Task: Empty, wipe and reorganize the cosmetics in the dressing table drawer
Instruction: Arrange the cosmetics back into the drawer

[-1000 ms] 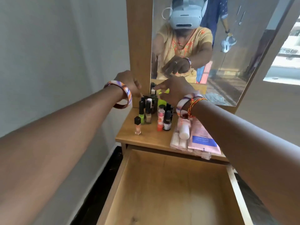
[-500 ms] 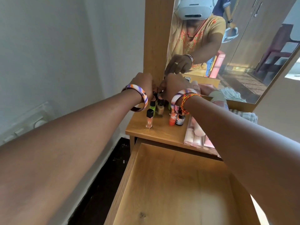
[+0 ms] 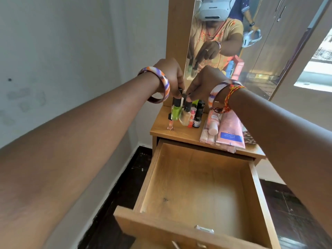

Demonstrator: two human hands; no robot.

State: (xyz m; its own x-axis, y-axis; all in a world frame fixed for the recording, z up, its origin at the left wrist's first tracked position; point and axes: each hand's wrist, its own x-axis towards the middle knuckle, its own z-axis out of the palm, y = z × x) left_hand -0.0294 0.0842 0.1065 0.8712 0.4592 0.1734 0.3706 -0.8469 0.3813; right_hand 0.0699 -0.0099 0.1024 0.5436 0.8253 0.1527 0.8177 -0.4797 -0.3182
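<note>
The left hand (image 3: 169, 76) is pinching the black cap of the green bottle (image 3: 176, 110), and the right hand (image 3: 203, 83) is pinching the cap of the beige bottle (image 3: 186, 115). Both bottles are hanging over the dressing table top (image 3: 179, 134), behind the pulled-out drawer (image 3: 197, 184).

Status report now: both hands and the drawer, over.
Left hand pinches green bottle by its cap. Right hand pinches beige bottle. Drawer open, nothing inside. No obstruction.
</note>
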